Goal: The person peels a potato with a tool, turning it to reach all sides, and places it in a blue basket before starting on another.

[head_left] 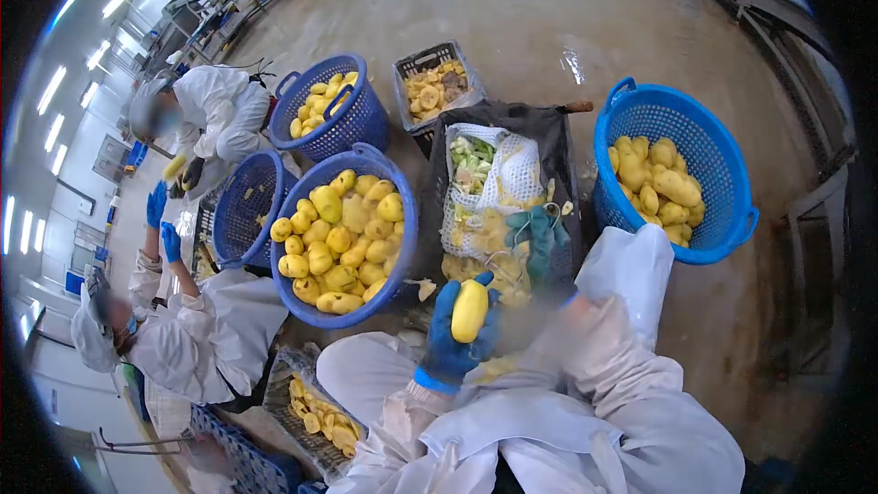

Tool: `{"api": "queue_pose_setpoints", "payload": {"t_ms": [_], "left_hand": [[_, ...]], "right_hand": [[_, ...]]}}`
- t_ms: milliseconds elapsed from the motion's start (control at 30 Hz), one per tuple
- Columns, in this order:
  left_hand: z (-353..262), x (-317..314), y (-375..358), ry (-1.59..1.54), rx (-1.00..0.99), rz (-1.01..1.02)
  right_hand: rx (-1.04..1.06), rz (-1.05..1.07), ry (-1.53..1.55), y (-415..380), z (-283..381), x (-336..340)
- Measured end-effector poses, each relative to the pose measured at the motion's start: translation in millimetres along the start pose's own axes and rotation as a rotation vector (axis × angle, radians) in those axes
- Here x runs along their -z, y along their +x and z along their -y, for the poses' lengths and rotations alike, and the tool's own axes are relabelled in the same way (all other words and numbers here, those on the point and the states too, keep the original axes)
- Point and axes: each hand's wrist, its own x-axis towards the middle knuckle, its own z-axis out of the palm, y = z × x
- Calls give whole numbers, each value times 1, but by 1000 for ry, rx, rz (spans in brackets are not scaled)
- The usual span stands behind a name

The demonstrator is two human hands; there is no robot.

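Observation:
My left hand [448, 343], in a blue glove, is closed around a pale yellow peeled potato [470, 311] above my lap. Close beside it, my right hand [547, 318] is lost in a blurred patch, so its fingers and anything in them cannot be made out. Just beyond my hands stands a crate lined with black plastic [558, 160]. In it lie a white mesh sheet [512, 174], green scraps [471, 165], a teal glove or cloth [540, 236] and wet peelings.
Peeled potatoes fill a purple-blue basket [402, 261] on the left. A brighter blue basket [732, 197] with potatoes stands right. Another full basket [366, 119] and a crate of cut pieces [471, 96] are beyond. Two co-workers in white [219, 96] [192, 348] sit left.

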Motion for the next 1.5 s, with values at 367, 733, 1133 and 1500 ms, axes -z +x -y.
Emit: {"api": "queue_pose_setpoints", "payload": {"t_ms": [367,733,1133,1500], "left_hand": [[20,-11,-8,1911,-860,-23],[19,-13,9,108,-343,-301],[32,1,-5,1891,-918,-149],[29,16,-5,1175,-680,-312]], "right_hand": [[-297,88,419,-10,28,-15],[-235,6,216,-33,40,-17],[-245,38,195,-14,46,-5],[-397,-246,331,-4,21,5]]}}
